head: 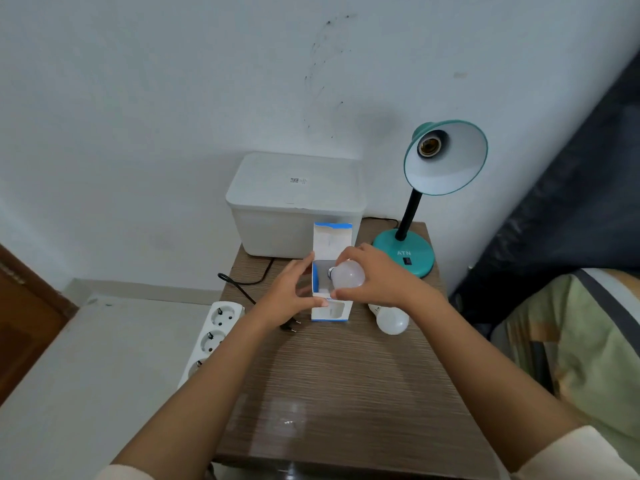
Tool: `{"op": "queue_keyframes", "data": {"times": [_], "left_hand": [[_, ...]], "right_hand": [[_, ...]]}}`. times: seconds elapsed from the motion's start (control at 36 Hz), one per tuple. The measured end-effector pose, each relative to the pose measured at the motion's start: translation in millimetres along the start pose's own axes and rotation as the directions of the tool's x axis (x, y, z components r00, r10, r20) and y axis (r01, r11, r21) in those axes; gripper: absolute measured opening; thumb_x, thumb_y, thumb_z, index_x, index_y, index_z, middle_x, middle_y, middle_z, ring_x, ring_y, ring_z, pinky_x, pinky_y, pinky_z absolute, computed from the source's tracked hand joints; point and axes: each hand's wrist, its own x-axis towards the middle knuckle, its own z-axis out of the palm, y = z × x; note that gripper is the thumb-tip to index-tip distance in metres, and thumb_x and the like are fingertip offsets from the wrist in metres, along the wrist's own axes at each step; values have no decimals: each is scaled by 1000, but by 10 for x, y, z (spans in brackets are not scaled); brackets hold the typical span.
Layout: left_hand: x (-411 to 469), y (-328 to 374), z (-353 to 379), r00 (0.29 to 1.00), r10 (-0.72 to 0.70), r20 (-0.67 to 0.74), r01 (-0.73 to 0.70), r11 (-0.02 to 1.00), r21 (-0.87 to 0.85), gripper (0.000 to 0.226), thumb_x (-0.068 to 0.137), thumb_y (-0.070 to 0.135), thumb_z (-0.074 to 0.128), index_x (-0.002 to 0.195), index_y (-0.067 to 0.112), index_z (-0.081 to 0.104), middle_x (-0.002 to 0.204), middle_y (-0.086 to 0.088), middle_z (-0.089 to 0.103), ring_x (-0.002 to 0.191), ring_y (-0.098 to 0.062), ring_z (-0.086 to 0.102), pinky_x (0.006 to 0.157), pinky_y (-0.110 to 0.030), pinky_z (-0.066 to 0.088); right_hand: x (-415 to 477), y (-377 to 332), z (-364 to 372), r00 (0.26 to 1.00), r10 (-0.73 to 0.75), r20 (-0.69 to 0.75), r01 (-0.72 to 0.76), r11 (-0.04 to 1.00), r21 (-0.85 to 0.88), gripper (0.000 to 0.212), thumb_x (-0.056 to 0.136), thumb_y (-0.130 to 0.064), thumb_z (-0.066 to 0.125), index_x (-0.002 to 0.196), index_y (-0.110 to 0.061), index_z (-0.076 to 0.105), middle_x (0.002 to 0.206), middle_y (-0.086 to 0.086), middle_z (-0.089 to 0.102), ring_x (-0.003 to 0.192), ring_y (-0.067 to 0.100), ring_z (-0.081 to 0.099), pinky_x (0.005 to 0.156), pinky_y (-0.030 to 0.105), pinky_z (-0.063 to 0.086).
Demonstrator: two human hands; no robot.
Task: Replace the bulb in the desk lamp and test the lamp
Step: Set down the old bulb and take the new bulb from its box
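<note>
I count two bulbs: my right hand (372, 275) pinches one white bulb (348, 274) by its globe, metal base pointing into the open mouth of the single bulb box (330, 303), which my left hand (294, 296) grasps by its left side. The second bulb (391, 319) lies on the table (339, 382) just below my right wrist. Beyond that hand stands one teal desk lamp (415, 237), its socket (428, 147) empty. Left of my left hand lie one plug (290, 326) and one power strip (211, 336). One white lidded bin (294, 202) sits behind the box.
</note>
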Motion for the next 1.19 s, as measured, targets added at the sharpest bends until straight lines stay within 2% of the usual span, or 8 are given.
{"op": "queue_keyframes", "data": {"times": [0.11, 0.31, 0.53, 0.64, 0.75, 0.92, 1.08, 1.19], "left_hand": [[-1, 21, -11, 1000, 9, 9, -9, 1000, 28, 94, 71, 17, 79, 146, 27, 22, 138, 5, 35, 127, -5, 36, 95, -17, 44], [-17, 56, -17, 1000, 29, 3, -29, 993, 111, 94, 73, 16, 78, 146, 24, 20, 142, 4, 32, 122, -1, 33, 75, 2, 40], [-28, 52, 12, 999, 34, -7, -34, 999, 35, 93, 73, 9, 77, 146, 24, 22, 131, 8, 35, 120, -1, 36, 76, 0, 44], [-35, 38, 32, 999, 33, -27, -33, 999, 2, 91, 74, 6, 76, 146, 24, 23, 131, 7, 35, 121, -2, 35, 76, 1, 44], [-33, 46, 41, 999, 29, -27, -30, 998, -51, 91, 73, 4, 76, 145, 23, 23, 129, 7, 36, 115, 5, 41, 80, -2, 45], [-30, 44, 68, 1000, 12, -14, -14, 997, -82, 92, 73, 5, 76, 146, 25, 24, 132, 9, 35, 120, 1, 37, 88, -9, 46], [-27, 31, 54, 1000, 11, 17, -9, 997, -83, 93, 72, 4, 77, 146, 26, 24, 134, 8, 36, 125, -1, 36, 94, -14, 45], [-32, 22, 35, 1000, 10, 7, -9, 996, -85, 92, 73, 5, 76, 145, 27, 24, 138, 9, 34, 126, -1, 35, 90, -11, 46]], "right_hand": [[-82, 45, 54, 996, 43, -82, -37, 997, 71, 46, 71, -45, 72, 101, -25, 45, 105, -3, 49, 92, 12, 49, 70, 26, 42], [-237, 82, 107, 969, 184, -166, -161, 977, 143, 45, 68, -38, 72, 96, -17, 43, 91, 0, 52, 77, 18, 55, 65, 38, 51], [-220, 222, 385, 943, 276, -184, -221, 936, 273, 47, 69, -24, 74, 107, -12, 51, 105, 5, 47, 89, 17, 48, 62, 22, 37], [-182, 240, 545, 889, 401, -220, -269, 848, 457, 33, 72, -25, 69, 98, -12, 53, 97, 5, 56, 85, 20, 54, 67, 31, 43], [-140, 207, 622, 835, 485, -261, -243, 749, 616, 24, 77, -28, 67, 87, -9, 56, 78, -1, 55, 73, 16, 51, 61, 28, 40], [47, 234, 428, 703, 648, -292, -173, 555, 814, 22, 80, -30, 68, 88, -12, 57, 77, -2, 55, 72, 15, 53, 63, 30, 44], [386, 265, 207, 696, 690, -199, -234, 480, 845, 46, 79, -38, 69, 109, -5, 61, 103, 9, 62, 91, 22, 57, 74, 33, 43], [468, 246, 135, 749, 660, -64, -302, 425, 854, 40, 79, -39, 68, 105, -10, 57, 104, 9, 60, 94, 24, 57, 79, 37, 47]]}}
